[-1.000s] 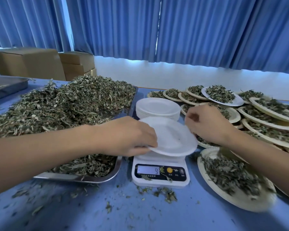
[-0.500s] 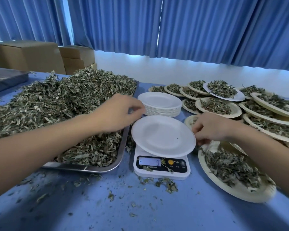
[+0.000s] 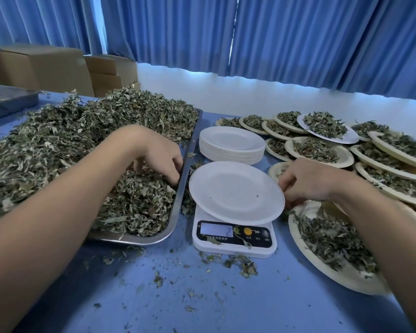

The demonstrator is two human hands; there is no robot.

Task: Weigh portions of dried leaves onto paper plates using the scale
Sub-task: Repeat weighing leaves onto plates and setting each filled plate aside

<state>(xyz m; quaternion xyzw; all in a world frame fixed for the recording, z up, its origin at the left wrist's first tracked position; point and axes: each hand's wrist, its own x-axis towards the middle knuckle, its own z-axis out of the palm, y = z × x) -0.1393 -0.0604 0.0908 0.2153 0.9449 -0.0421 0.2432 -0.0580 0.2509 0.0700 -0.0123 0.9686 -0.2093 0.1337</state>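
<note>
An empty plate (image 3: 235, 191) sits on the scale (image 3: 233, 246). At its 3 o'clock rim the right hand (image 3: 305, 181) is curled; I cannot tell whether it pinches the rim. At 9 o'clock the left hand (image 3: 159, 152) grasps leaves (image 3: 58, 145) heaped in a tray (image 3: 175, 212). A stack (image 3: 231, 150) of plates stands at 12 o'clock. Filled plates (image 3: 320, 150) spread from 1 to 4 o'clock on the table (image 3: 202, 296).
</note>
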